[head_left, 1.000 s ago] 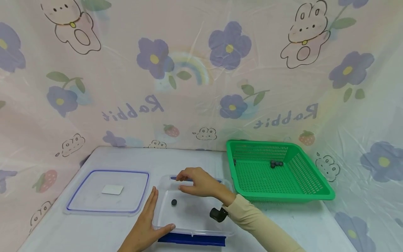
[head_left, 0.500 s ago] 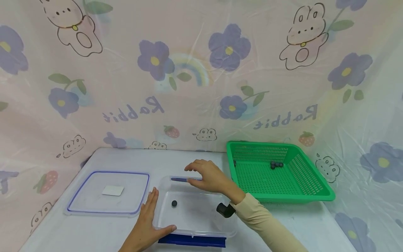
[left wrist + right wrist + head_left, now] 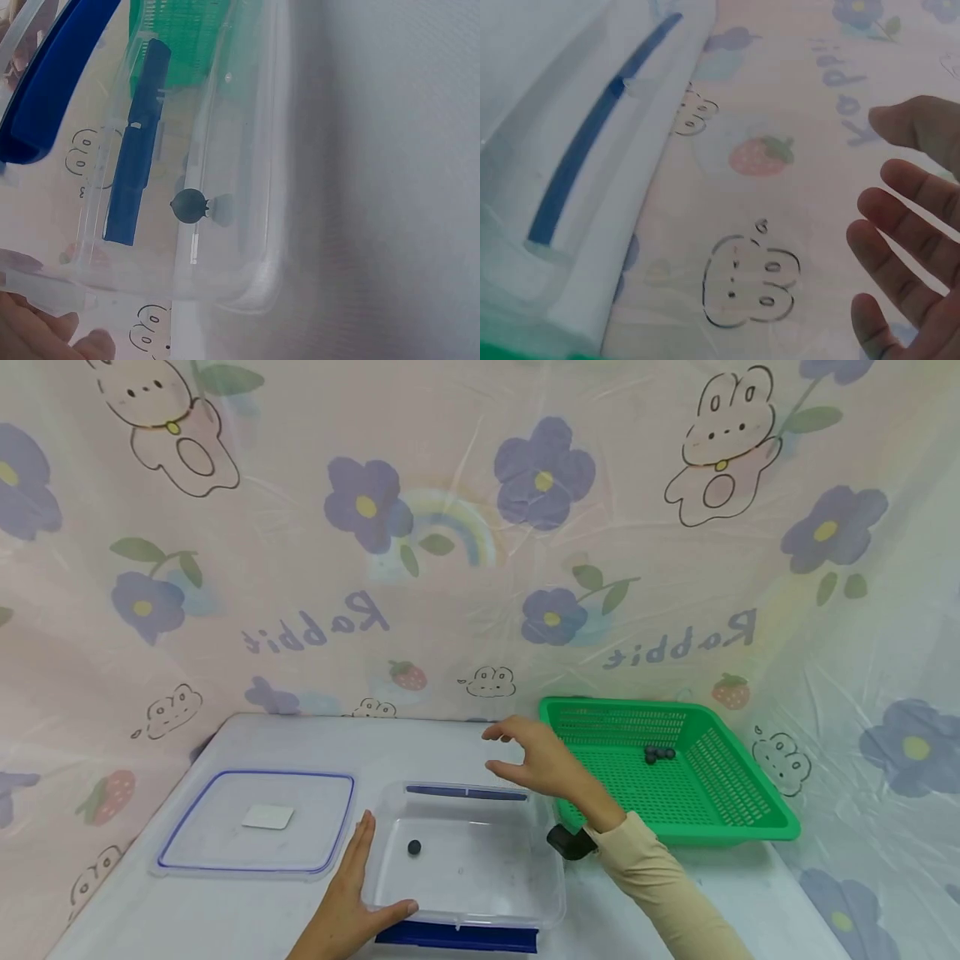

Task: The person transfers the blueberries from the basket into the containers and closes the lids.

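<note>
A clear plastic container (image 3: 495, 877) with blue clips sits in front of me, and one blueberry (image 3: 414, 847) lies in its left part. The berry's little crown shows through the wall in the left wrist view. My left hand (image 3: 348, 881) rests along the container's left side, fingers straight, thumb at the front rim. Raised beyond the container's far right corner, my right hand (image 3: 536, 760) overlaps the near left part of the green basket (image 3: 682, 831). Its fingers (image 3: 889, 259) are spread and loosely bent, with nothing between them.
Several more blueberries (image 3: 660, 753) lie in the basket toward its back. To the left is the container's clear lid (image 3: 217, 839) with a blue seal, and a white card (image 3: 267, 817) on it. A patterned curtain (image 3: 450, 610) hangs behind the table.
My right hand has moved from over the container up and to the right, toward the basket. The left hand and the blueberry in the container stay where they were.
</note>
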